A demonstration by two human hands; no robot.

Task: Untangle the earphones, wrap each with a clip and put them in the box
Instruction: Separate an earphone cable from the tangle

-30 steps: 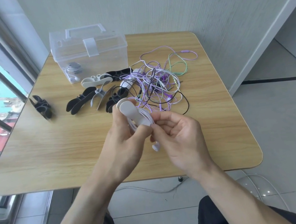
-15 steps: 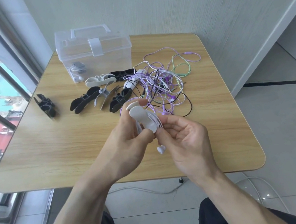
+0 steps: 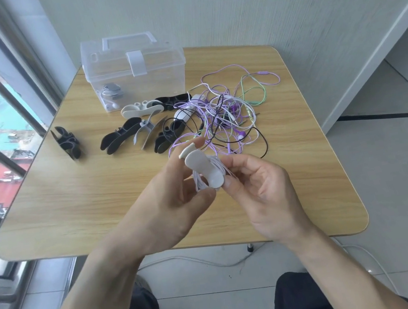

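Above the table's front middle, my left hand (image 3: 175,199) grips a white clip (image 3: 204,169) with white earphone cord (image 3: 199,183) wound round it. My right hand (image 3: 261,188) pinches the clip's lower end and the cord beside it. Behind the hands lies a tangle of purple, white, black and green earphones (image 3: 226,116). A clear plastic box (image 3: 134,70) with a shut lid stands at the back; one wrapped white earphone (image 3: 110,94) lies inside. Black, grey and white loose clips (image 3: 140,129) lie in front of the box.
A lone black clip (image 3: 67,142) sits near the table's left edge (image 3: 25,166). A window with a metal frame runs along the left. A wall stands behind the table. White cables (image 3: 214,259) trail on the floor under the front edge.
The white earbud that hung below my hands is no longer dangling; it has been drawn up to the wound clip. Both hands stay together on the clip.
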